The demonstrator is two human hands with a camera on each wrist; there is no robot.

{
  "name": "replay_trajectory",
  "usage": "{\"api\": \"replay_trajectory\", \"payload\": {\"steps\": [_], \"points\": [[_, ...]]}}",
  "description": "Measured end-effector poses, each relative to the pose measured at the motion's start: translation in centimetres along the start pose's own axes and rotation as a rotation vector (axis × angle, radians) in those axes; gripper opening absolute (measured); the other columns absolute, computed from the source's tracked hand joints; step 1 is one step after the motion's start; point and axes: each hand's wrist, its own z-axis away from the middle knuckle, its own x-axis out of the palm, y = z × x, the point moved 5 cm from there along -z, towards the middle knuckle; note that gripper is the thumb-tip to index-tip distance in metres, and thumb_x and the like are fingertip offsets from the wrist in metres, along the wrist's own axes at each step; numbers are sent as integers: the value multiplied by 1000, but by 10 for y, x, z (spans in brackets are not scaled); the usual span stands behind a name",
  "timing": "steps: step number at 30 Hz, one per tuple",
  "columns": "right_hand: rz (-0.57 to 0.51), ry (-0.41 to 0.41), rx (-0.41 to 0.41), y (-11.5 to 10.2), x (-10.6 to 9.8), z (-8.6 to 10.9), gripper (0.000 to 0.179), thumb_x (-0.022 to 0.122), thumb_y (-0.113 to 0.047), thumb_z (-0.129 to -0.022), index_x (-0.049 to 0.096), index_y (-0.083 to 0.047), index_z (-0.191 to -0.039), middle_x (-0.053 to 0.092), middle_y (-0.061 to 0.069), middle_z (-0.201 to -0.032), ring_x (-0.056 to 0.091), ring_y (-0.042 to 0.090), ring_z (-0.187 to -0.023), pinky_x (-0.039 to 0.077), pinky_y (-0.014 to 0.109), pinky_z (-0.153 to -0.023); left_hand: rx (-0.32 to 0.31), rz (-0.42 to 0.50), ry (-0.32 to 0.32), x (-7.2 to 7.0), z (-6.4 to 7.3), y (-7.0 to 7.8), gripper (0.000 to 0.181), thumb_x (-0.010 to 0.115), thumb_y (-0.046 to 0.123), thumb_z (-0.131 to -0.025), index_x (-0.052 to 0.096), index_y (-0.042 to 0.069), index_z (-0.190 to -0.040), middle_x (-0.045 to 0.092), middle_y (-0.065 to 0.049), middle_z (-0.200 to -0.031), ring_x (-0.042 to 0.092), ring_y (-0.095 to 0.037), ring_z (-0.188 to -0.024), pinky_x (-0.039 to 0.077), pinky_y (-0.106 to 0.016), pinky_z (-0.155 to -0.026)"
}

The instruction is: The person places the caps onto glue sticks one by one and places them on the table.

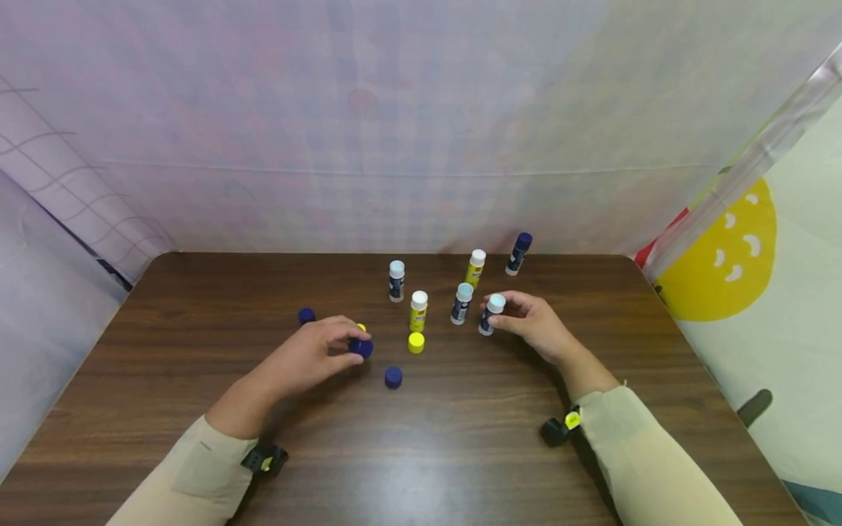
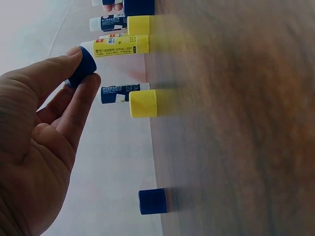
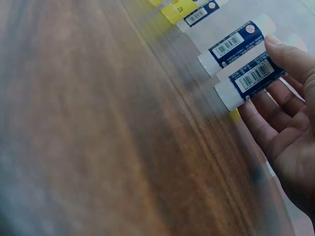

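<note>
Pale cloth (image 1: 395, 109) hangs beyond the tabletop (image 1: 427, 453). At left, fingers of the left hand (image 1: 314, 354) pinch a blue cap (image 1: 361, 348); those of the right hand (image 1: 531, 325) pinch a blue tube (image 1: 488, 320), right of another tube (image 1: 461, 305).

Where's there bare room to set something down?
The brown wooden tabletop is bare between the beige fabric sleeves, in front of the nearest round dark-blue plastic cap, and right of the right hand. It is crowded behind that cap, where a round yellow plastic cap stands close to an upright white-topped yellow glue stick.
</note>
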Motion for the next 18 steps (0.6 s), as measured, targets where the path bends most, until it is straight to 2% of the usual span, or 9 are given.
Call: {"api": "replay_trajectory", "payload": {"steps": [6, 18], "points": [[11, 7, -15, -2, 0, 0, 40, 76, -8, -94, 63, 7, -129, 65, 27, -134, 68, 7, -107, 59, 22, -88, 8, 14, 25, -1, -1, 1, 28, 77, 8, -94, 72, 5, -122, 69, -9, -123, 71, -24, -110, 62, -34, -95], [10, 19, -9, -7, -1, 2, 40, 76, -10, -95, 63, 6, -130, 64, 29, -135, 68, 8, -108, 59, 22, -89, -23, 53, 69, -4, -2, 2, 29, 77, 11, -94, 71, 9, -123, 69, -6, -126, 70, -23, -113, 61, -35, -98]]}}
